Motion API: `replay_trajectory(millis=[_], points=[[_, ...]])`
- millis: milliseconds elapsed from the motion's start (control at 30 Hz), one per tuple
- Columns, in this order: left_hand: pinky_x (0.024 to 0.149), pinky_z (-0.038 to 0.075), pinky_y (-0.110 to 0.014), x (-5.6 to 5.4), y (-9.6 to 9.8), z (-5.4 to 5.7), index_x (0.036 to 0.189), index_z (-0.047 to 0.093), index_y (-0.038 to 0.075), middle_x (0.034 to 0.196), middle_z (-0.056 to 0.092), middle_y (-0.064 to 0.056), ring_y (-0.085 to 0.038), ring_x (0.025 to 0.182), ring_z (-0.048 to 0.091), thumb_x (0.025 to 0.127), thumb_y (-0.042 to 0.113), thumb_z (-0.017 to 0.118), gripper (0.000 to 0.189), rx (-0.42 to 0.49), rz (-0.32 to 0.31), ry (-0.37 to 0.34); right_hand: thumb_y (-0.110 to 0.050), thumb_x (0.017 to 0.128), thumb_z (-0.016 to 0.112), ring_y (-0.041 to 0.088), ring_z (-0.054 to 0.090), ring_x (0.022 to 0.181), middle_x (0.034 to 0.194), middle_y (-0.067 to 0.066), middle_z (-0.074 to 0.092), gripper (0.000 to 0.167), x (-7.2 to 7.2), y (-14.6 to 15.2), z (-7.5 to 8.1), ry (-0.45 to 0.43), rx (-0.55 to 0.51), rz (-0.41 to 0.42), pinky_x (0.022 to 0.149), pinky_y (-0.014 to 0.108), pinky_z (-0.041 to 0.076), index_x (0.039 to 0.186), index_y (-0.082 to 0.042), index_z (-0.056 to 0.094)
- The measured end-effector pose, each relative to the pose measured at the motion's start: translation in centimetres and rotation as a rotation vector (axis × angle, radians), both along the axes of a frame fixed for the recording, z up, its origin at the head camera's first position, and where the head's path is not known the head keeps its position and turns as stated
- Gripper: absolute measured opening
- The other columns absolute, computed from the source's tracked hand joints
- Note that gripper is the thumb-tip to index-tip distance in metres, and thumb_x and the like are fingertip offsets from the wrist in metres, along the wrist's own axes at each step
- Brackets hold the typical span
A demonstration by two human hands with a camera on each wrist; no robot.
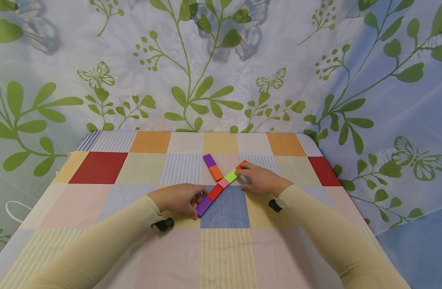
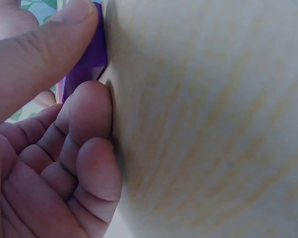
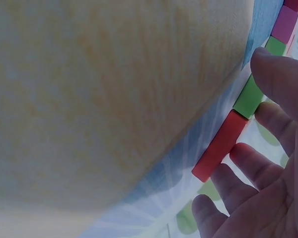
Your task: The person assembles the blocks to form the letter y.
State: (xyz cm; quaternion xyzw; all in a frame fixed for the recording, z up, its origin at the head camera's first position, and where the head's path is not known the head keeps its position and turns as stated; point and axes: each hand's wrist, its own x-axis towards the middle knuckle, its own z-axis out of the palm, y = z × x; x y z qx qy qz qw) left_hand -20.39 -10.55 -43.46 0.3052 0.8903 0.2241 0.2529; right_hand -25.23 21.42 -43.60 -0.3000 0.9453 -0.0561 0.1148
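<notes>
A slanted row of coloured blocks lies on the patchwork cloth. From its near end it runs purple block (image 1: pixel 204 206), red block (image 1: pixel 215 192), pink block (image 1: pixel 224 183), green block (image 1: pixel 230 176), orange block (image 1: pixel 242 163). My left hand (image 1: pixel 179 198) holds the purple block at the near end, thumb and fingers around it. At the far end, my right hand (image 1: pixel 262 180) has thumb and index finger on opposite sides of the green block. Its other fingers lie along the orange block, reddish in the right wrist view (image 3: pixel 220 146). A second orange block (image 1: pixel 216 173) and purple block (image 1: pixel 208 160) branch off near the pink one.
The patchwork cloth (image 1: pixel 224 257) covers the whole table. Leaf-patterned curtains (image 1: pixel 213 68) hang behind it and along the right side. A white cable loop (image 1: pixel 11 210) sticks out at the left edge. Dark wrist straps (image 1: pixel 163 224) show below both sleeves.
</notes>
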Motion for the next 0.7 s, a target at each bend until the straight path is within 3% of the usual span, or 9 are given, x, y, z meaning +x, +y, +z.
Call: replay_trajectory(millis=[433, 700], points=[[0.087, 0.054, -0.031, -0.2, -0.5, 0.2, 0.138, 0.06, 0.013, 0.1, 0.064, 0.008, -0.012, 0.095, 0.06, 0.079, 0.027, 0.094, 0.069, 0.005, 0.01, -0.002, -0.023, 0.097, 0.078, 0.037, 0.052, 0.144, 0.162, 0.017, 0.044, 0.066, 0.0, 0.1, -0.3, 0.028, -0.034, 0.016, 0.121, 0.051, 0.044, 0.156, -0.012, 0.05], [0.094, 0.054, -0.037, -1.1, -2.2, 0.6, 0.141, 0.06, 0.014, 0.108, 0.065, 0.005, -0.013, 0.098, 0.06, 0.093, 0.045, 0.079, 0.06, 0.01, 0.023, 0.1, -0.019, 0.098, 0.076, 0.037, 0.048, 0.147, 0.159, 0.016, 0.048, 0.061, 0.1, 0.7, -0.2, 0.066, -0.088, 0.013, 0.122, 0.052, 0.041, 0.154, -0.01, 0.053]])
